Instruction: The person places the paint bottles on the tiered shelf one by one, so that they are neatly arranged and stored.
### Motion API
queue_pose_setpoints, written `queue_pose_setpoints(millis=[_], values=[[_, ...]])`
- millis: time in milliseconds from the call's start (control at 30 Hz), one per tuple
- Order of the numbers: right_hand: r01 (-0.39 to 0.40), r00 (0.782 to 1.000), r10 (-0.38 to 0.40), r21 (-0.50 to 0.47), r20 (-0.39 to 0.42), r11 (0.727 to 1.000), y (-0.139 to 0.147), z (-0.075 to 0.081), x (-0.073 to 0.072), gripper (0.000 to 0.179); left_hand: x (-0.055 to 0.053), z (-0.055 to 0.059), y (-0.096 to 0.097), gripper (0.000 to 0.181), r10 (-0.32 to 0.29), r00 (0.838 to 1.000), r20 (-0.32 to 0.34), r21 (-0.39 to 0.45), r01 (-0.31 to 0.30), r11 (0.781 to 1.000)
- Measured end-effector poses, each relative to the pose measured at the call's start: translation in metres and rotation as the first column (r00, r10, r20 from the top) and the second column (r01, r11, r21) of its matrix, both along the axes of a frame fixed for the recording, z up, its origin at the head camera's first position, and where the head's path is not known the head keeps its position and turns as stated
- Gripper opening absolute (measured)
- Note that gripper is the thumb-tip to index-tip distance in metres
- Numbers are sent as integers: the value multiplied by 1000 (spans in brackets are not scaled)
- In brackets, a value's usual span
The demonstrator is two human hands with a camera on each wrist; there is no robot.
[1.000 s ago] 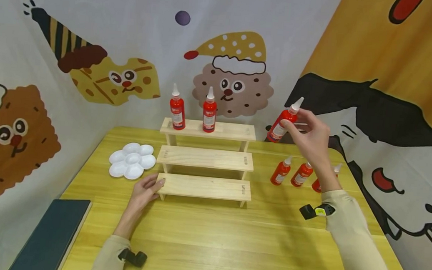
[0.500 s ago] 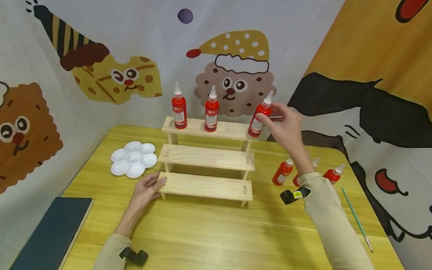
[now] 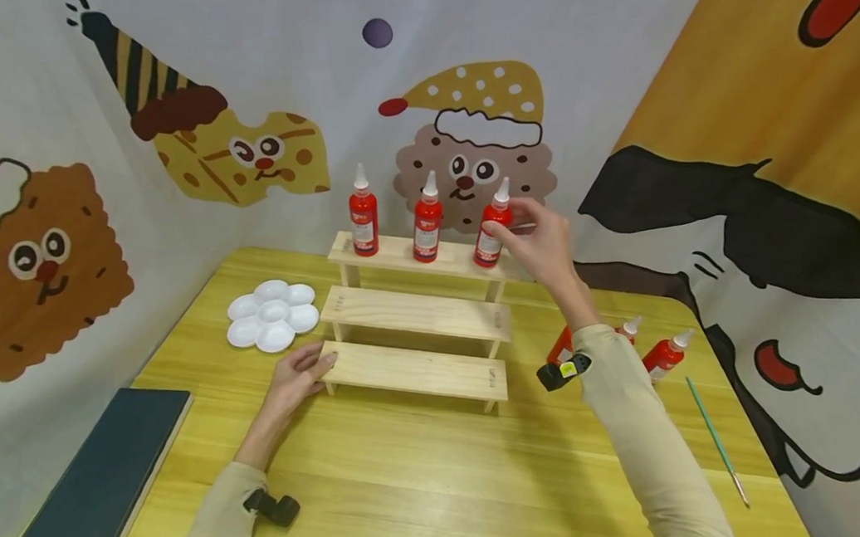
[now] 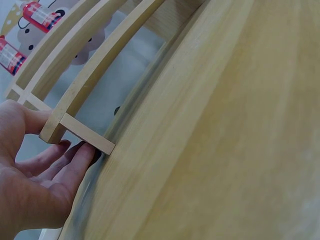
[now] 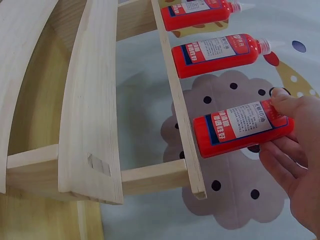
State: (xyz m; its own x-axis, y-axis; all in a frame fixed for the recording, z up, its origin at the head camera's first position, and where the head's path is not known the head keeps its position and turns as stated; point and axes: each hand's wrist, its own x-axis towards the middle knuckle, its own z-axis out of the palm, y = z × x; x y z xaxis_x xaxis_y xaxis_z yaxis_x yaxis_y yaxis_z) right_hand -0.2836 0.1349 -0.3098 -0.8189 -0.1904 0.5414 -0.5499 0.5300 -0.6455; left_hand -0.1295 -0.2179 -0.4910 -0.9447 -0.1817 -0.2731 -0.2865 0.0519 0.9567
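Note:
My right hand (image 3: 544, 241) pinches a red squeeze bottle (image 3: 489, 238) with a white nozzle, upright at the right end of the top step. In the right wrist view, a narrow gap shows between the base of this held bottle (image 5: 240, 127) and the step. Two similar bottles stand to its left, a middle bottle (image 3: 427, 228) and a left bottle (image 3: 363, 224). My left hand (image 3: 293, 384) grips the left end of the bottom step of the three-step wooden stand (image 3: 415, 371). In the left wrist view, its thumb is over the board and its fingers are by the leg.
A white flower-shaped palette (image 3: 274, 314) lies left of the stand. Several more red bottles stand at the right, including one bottle (image 3: 665, 356); my right arm partly hides others. A green paintbrush (image 3: 717, 440) lies farther right. A dark book (image 3: 111, 462) is at the left edge.
My right hand has carried the red bottle leftward from beside the stand to the top step, turning it from tilted to upright. My left hand keeps its grip on the bottom step.

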Motion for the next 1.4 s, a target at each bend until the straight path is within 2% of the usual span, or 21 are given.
queue_pose_setpoints(millis=[233,467,567,733,867,1067,1200,1400], values=[[7,998,-11,74,64,997,-2,3,0,45,1,1,1,58,1,1000,2,-5,-1,1000],[-59,982,33,131,187,990,15,12,7,60,1,1,2,58,2,1000,0,0,-2,1000],[-64,981,40,121,188,991,29,14,10,59,0,0,3,58,0,1000,0,2,0,1000],[-27,985,3,141,170,990,58,15,15,56,0,-2,2,59,-2,1000,-1,-2,2,1000],[2,978,-33,147,205,989,80,12,22,56,0,-2,1,62,-4,1000,6,1,4,1000],[37,965,-90,210,247,977,106,4,35,60,2,0,0,64,-7,1000,8,1,7,1000],[34,960,-93,218,264,975,118,-3,41,59,2,0,0,63,-3,1000,7,-7,3,1000],[37,932,-120,240,342,970,133,-19,52,64,2,1,2,63,-6,1000,17,-8,6,1000]])
